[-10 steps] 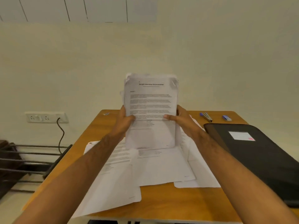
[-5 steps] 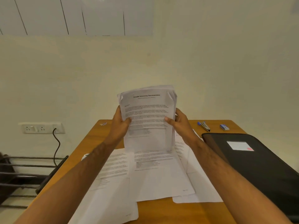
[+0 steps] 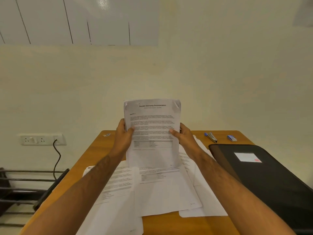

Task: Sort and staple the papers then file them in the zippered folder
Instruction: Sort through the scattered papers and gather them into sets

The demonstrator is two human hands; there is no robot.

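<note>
Upright above the wooden desk (image 3: 189,223), gripped at either edge by left hand (image 3: 124,135) and right hand (image 3: 183,137), thumbs curled over the front: a stack of papers (image 3: 152,133); beneath, loose sheets (image 3: 162,190); at right, closed black zippered folder (image 3: 271,180), contents unseen, beyond it a stapler (image 3: 211,137).

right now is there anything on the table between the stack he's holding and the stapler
Nothing visible blocks that path. Both hands, left hand and right hand, hold the stack upright above the loose sheets. The stapler lies at the table's far right, beyond the black folder, with only bare wood before it.
</note>
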